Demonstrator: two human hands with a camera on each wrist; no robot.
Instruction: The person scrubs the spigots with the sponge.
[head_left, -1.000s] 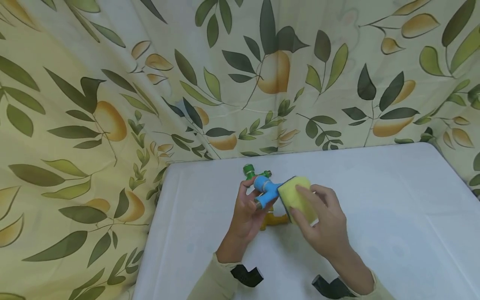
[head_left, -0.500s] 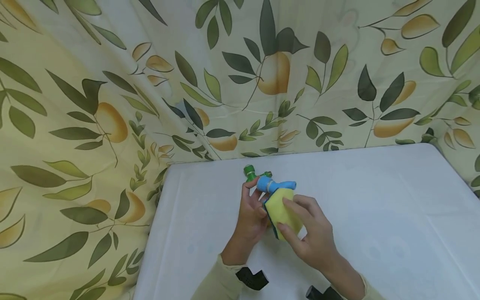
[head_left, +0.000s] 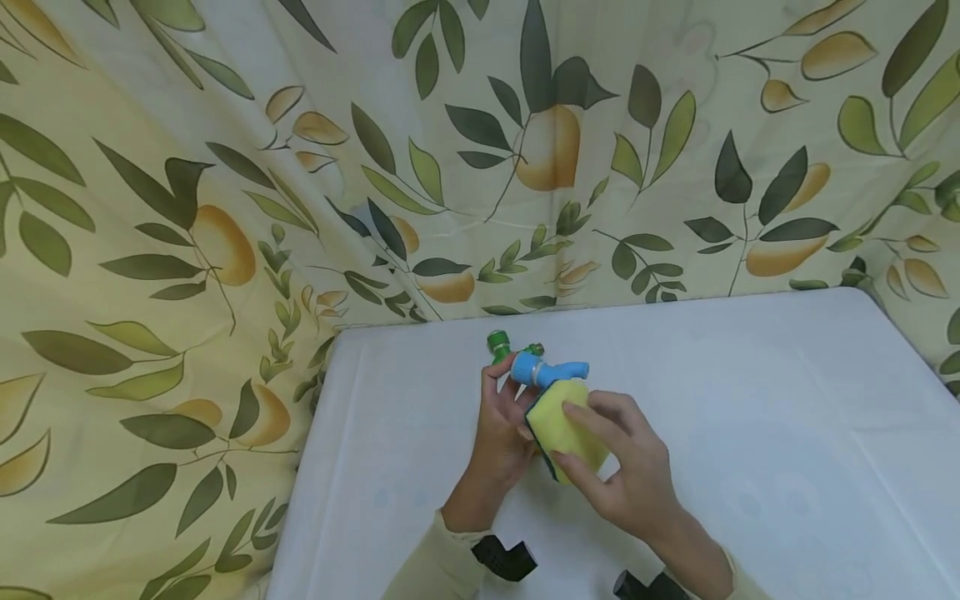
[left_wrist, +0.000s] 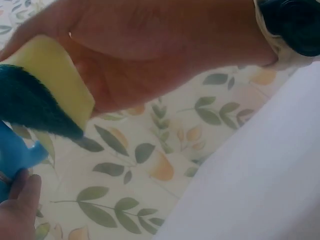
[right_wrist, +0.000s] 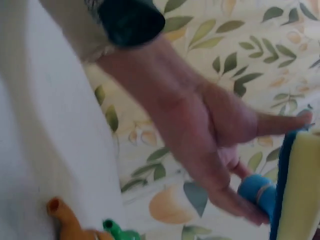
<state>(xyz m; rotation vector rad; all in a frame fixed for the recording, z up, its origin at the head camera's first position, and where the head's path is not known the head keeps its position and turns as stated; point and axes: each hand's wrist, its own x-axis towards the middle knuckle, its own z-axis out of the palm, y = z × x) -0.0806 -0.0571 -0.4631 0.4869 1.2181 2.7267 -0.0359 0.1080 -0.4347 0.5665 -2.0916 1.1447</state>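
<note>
My left hand (head_left: 502, 442) holds a blue plastic tap (head_left: 564, 372) by its ribbed knob end, the other end pointing right. A yellow sponge (head_left: 573, 429) with a dark green scouring side is pinched in my right hand (head_left: 637, 467), between thumb and fingers. In the left wrist view the scouring side (left_wrist: 35, 102) faces the blue tap (left_wrist: 17, 150), right at its surface. Part of the tap is hidden behind the sponge in the head view. The right wrist view shows my left hand's fingers (right_wrist: 245, 207) at the blue knob, beside the sponge (right_wrist: 302, 192).
A green tap (head_left: 497, 342) lies on the white table (head_left: 750, 400) just beyond my left hand. An orange tap (right_wrist: 70, 220) lies near it, seen in the right wrist view. Behind the table hangs a leaf-patterned cloth (head_left: 645, 192).
My right hand has brought the sponge left and down over the blue tap. The tap has turned in my left hand. The orange tap is now hidden in the head view.
</note>
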